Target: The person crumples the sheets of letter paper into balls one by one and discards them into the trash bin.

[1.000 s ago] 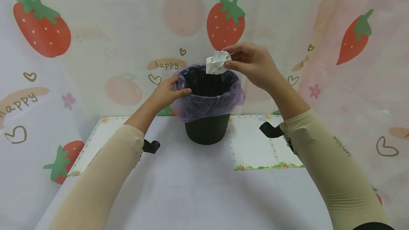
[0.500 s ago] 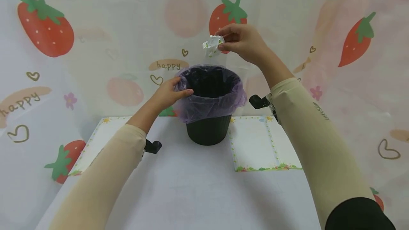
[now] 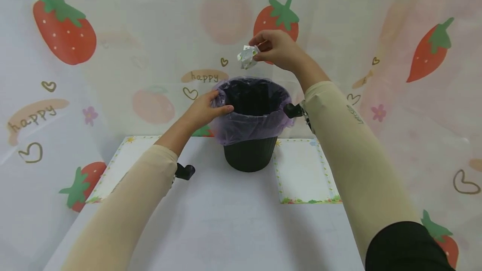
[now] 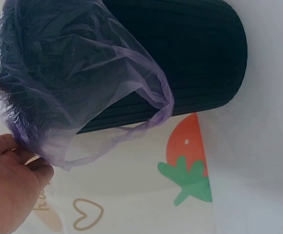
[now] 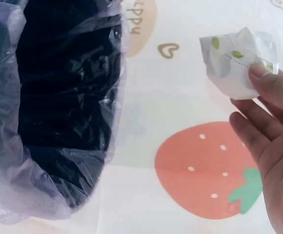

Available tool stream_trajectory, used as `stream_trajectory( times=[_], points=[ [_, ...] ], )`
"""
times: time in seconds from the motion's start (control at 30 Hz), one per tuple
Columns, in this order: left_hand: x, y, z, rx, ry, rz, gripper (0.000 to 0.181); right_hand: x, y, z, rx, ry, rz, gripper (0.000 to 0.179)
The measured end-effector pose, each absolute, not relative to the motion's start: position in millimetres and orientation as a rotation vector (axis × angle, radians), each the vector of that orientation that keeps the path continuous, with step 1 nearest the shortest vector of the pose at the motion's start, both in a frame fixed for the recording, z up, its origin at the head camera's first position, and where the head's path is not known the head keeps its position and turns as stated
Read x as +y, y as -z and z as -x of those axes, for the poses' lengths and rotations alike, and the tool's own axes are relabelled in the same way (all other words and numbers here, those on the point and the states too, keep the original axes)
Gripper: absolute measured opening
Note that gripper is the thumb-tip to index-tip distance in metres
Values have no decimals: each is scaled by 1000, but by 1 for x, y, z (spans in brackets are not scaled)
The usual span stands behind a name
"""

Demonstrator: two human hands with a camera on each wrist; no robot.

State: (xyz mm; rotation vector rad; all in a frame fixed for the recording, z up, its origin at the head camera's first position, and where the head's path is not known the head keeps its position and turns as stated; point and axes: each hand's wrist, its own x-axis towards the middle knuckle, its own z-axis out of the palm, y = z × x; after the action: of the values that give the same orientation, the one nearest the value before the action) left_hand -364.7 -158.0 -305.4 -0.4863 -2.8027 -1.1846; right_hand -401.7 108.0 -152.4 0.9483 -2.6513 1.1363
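A dark ribbed trash bin (image 3: 250,156) stands upright at the back of the table, lined with a translucent purple garbage bag (image 3: 256,129) folded over its rim. My left hand (image 3: 208,109) grips the bin's left rim through the bag, thumb over the inner side and fingers outside. In the left wrist view the bag's loose edge (image 4: 163,92) hangs along the bin's wall. Above the bin's mouth, my right hand (image 3: 278,49) pinches a crumpled white wrapper (image 5: 236,61) printed with green leaves, between thumb and fingers. The wrapper is apart from the bin. The bin's bottom inside is hidden.
White sheets with flowered borders lie on the table, one at the left (image 3: 124,158) and one right of the bin (image 3: 303,175). A strawberry-printed curtain (image 3: 169,24) rises close behind the bin. Black camera mounts stick out from both wrists.
My right hand has lifted the wrapper from the bin's rim to higher above its mouth, and the right forearm has swung inward. My left hand keeps its grip on the rim.
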Motion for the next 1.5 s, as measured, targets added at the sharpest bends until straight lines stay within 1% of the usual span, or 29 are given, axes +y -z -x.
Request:
stream_trajectory(
  times=[0.37,0.6,0.8,0.9,1.13,1.27,1.5],
  points=[
    [-159,307,362,-2818,1168,451,100,100,163,421,-2711,-1075,-986,37],
    [-159,315,360,-2825,1193,443,100,94,176,422,-2726,-1095,-1026,39],
    [-158,313,363,-2821,1170,466,102,95,178,420,-2736,-1113,-1045,44],
    [-157,311,364,-2825,1157,457,101,97,178,418,-2729,-1100,-1050,45],
    [-155,307,361,-2821,1184,447,100,98,181,407,-2711,-995,-1032,46],
    [-155,305,361,-2824,1186,449,101,98,183,396,-2691,-957,-1034,45],
    [-156,304,359,-2835,1195,433,98,99,186,374,-2606,-968,-1024,44]
  ],
)
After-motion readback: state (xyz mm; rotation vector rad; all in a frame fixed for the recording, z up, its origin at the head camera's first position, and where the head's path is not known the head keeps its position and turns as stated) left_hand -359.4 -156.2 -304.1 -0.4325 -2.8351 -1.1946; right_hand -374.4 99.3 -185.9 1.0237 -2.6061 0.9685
